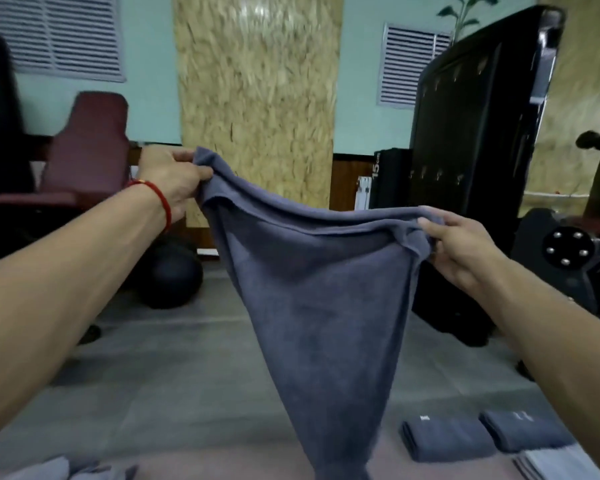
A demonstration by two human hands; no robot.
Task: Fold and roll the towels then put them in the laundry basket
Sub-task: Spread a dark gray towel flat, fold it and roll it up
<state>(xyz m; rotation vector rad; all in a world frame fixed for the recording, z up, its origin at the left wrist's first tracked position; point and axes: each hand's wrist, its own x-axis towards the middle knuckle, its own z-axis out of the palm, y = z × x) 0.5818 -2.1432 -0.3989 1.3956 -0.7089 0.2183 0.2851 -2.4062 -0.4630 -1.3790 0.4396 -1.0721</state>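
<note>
Above the work surface (pixel 187 427), a blue-grey towel (pixel 319 306) hangs in the air, held by its upper edge between both hands. Left hand (pixel 174 181): fingers and thumb curled, pinching the towel's upper left corner; a red string bracelet (pixel 156 199) sits on that wrist. Right hand (pixel 461 244): fingers curled round the bunched upper right corner, thumb on top of the fabric. Left hand sits higher than the right, so the top edge slopes down to the right and sags between the two grips. Cloth narrows downward to a point that runs out of view at the bottom edge.

On the surface, lower right: two folded dark blue-grey towels (pixel 444 441) (pixel 520 431) lie side by side, just apart. Just beside them, at the corner, a stack of lighter grey towels (pixel 561 462), partly cut off. Lower left: a crumpled pale grey cloth (pixel 59 471), mostly out of view.

Background: a maroon chair (pixel 90 150) at left, a dark ball (pixel 174 275) on the floor, a tan patterned wall panel (pixel 257 98) at centre, a tall black cabinet (pixel 475 133) at right. View is slightly blurred.
</note>
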